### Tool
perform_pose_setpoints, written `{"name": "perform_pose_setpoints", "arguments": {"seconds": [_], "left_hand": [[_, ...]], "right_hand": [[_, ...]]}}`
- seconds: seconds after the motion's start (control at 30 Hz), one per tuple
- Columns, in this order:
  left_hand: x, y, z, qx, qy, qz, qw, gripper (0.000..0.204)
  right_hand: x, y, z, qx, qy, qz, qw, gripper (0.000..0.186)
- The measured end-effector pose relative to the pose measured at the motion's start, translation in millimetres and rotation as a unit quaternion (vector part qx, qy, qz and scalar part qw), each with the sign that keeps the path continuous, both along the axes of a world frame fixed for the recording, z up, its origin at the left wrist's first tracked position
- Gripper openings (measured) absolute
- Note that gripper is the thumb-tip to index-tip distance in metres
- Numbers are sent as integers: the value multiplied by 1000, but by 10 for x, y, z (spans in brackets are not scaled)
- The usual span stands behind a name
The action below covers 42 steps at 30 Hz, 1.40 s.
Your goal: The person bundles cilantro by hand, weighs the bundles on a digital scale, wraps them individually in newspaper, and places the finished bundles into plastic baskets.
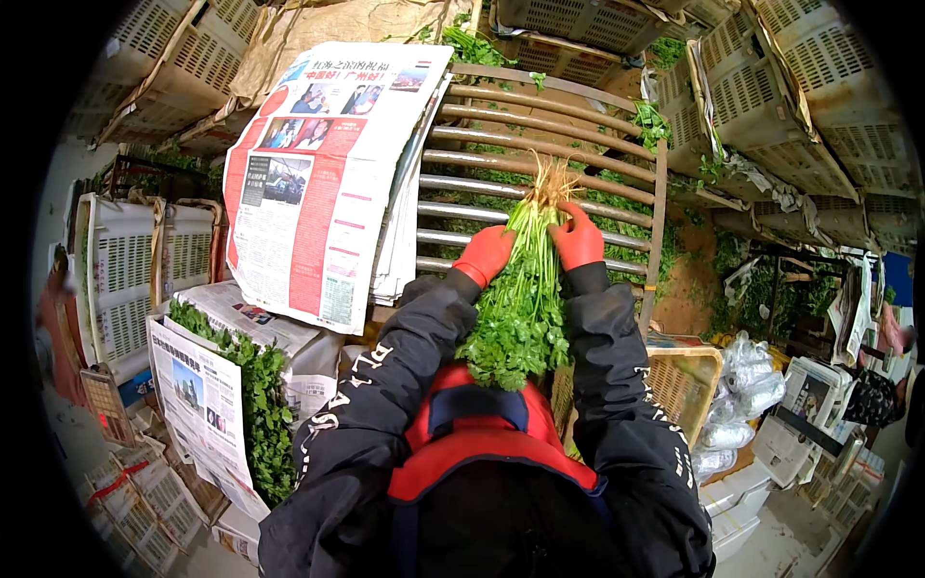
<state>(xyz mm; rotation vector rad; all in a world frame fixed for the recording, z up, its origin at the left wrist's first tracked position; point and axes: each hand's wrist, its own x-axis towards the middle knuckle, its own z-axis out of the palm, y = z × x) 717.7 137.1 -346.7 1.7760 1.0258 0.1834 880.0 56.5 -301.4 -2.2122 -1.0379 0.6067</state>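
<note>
Herb bunch (520, 299) between both hands (484, 253) (578, 239) — gripped near roots.

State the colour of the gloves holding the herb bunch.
Red-orange gloves, left hand and right hand, head view.

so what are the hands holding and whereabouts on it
Both hands, the left hand and right hand, in red gloves, grip a bunch of leafy green herbs by its stems just below the pale roots.
</note>
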Motion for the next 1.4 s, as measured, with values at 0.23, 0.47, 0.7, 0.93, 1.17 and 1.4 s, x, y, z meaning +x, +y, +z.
{"name": "perform_pose_setpoints", "arguments": {"seconds": [0.23, 0.47, 0.7, 0.93, 1.17, 1.4], "left_hand": [[95, -33, 538, -39, 35, -50, 997, 64], [189, -172, 472, 5, 111, -33, 993, 66], [136, -84, 297, -34, 13, -11, 999, 47], [105, -114, 242, -33, 11, 12, 999, 45], [146, -126, 234, -28, 22, 14, 999, 44], [120, -135, 224, -5, 25, 23, 999, 42]], "right_hand": [[-126, 117, -147, 45, 31, -58, 997, 38], [8, -64, -262, 83, 79, -41, 993, 24], [177, -192, 55, -32, -54, -36, 997, 29], [175, -144, -184, -2, -56, -57, 997, 34], [196, -10, -240, 6, -51, -10, 999, 34], [309, -402, -142, -44, -78, -46, 995, 49]]}}
